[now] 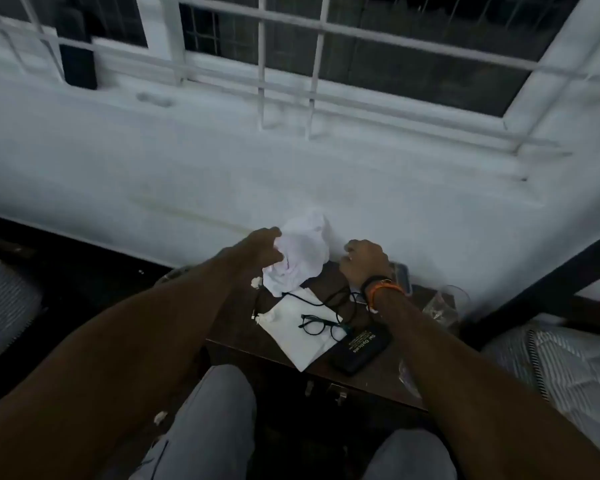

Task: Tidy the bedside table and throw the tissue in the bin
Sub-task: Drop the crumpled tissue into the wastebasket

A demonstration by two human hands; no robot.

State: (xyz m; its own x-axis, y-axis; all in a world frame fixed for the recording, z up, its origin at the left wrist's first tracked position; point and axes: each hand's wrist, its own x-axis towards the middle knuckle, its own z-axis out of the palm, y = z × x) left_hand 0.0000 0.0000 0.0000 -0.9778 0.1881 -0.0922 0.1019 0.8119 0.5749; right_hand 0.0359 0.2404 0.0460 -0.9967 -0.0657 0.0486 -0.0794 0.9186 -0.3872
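Note:
My left hand point(261, 245) grips a large crumpled white tissue point(298, 254), lifted just above the far left of the dark wooden bedside table point(371, 379). My right hand point(364, 259) hovers over the table's far edge near the wall, fingers curled; whether it holds anything is hidden. A flat white cloth or paper point(298, 336) lies on the table with black-rimmed glasses point(321, 328) on it. A black spectacle case point(361, 349) sits to the right of the glasses. A black cable point(329, 301) trails across the top.
A phone point(403, 276) lies behind my right wrist and a clear glass point(447, 306) stands at the table's right end. A mattress point(568, 368) is at right, a white wall and barred window ahead. Small tissue scraps point(160, 417) lie on the floor by my knees.

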